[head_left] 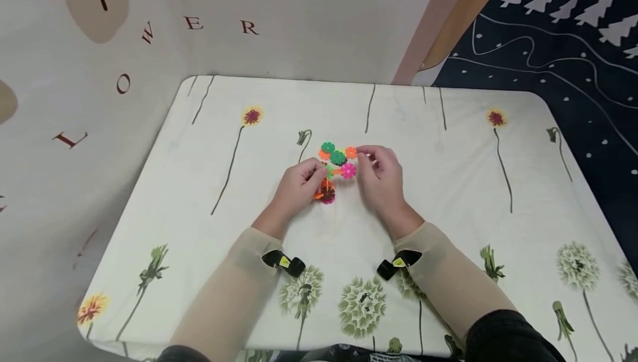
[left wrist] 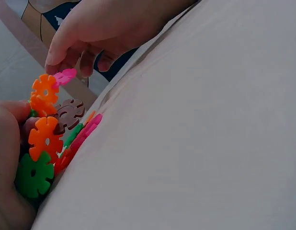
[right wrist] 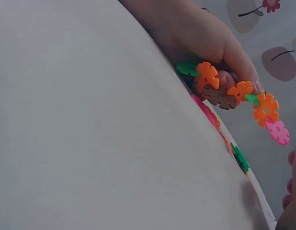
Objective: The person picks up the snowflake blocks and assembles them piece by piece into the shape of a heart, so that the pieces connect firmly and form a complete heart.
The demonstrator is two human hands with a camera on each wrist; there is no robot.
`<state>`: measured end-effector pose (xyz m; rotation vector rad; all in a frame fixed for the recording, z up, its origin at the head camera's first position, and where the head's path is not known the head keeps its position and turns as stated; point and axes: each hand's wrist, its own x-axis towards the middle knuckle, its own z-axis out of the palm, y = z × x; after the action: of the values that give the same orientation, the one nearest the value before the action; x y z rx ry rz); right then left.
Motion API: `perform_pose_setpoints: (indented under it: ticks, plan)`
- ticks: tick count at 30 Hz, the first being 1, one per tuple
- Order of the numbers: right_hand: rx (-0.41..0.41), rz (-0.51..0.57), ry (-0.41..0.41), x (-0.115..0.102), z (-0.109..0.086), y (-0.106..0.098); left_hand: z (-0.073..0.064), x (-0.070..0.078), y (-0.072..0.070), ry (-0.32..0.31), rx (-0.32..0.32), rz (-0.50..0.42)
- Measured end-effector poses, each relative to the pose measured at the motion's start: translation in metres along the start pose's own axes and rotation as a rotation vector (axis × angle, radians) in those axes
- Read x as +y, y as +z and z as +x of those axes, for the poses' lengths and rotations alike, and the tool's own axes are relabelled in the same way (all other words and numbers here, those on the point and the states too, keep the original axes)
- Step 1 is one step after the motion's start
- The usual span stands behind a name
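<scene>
My left hand (head_left: 298, 186) pinches a joined cluster of notched, flower-shaped plastic discs (left wrist: 45, 140) between thumb and fingers. Orange, green and brown discs are linked in it, and a pink disc (right wrist: 278, 131) sticks out at its free end towards the right hand. Part of the cluster is hidden behind the left fingers. The right hand (head_left: 386, 178) hovers beside that end, fingers loosely bent, with nothing visible in its grasp. Its fingertips come close to an orange disc (head_left: 351, 153) in the head view. Just beyond the hands, green discs (head_left: 338, 157) lie on the table.
A white flower-printed cloth covers the table (head_left: 438, 273). Low on it, under the held cluster, lie more discs, among them a pink one (right wrist: 204, 109) and a green one (right wrist: 240, 158). A patterned wall covering (head_left: 319, 30) rises behind the table's far edge.
</scene>
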<state>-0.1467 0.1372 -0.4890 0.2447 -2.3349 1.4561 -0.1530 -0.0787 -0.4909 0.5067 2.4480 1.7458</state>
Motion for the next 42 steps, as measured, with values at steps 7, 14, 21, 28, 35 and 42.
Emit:
perform_pose_setpoints:
  ticks: [7,14,21,28,35,42]
  plan:
    - [-0.26,-0.326,0.076,0.0024,0.0051,-0.0019,0.0002,0.0022,0.0001,0.001,0.033,-0.009]
    - [-0.331,-0.424,0.074,0.0004,0.0046,-0.0009,-0.0002,0.0021,-0.0007,-0.016,0.061,-0.018]
    - [-0.28,-0.437,0.107,0.001,0.0034,0.0001,-0.0007,0.0014,-0.0012,-0.014,0.073,-0.041]
    - [-0.319,-0.479,0.186,-0.0002,0.0031,0.0002,0.0007,-0.0001,0.0001,-0.009,0.081,-0.05]
    - [-0.277,-0.387,0.181,0.0,0.0037,0.0002,0.0006,-0.0005,0.0017,-0.021,0.101,-0.043]
    - [-0.104,-0.113,0.13,0.0003,0.0008,0.0021,0.0016,0.0015,0.0013,-0.047,0.153,-0.064]
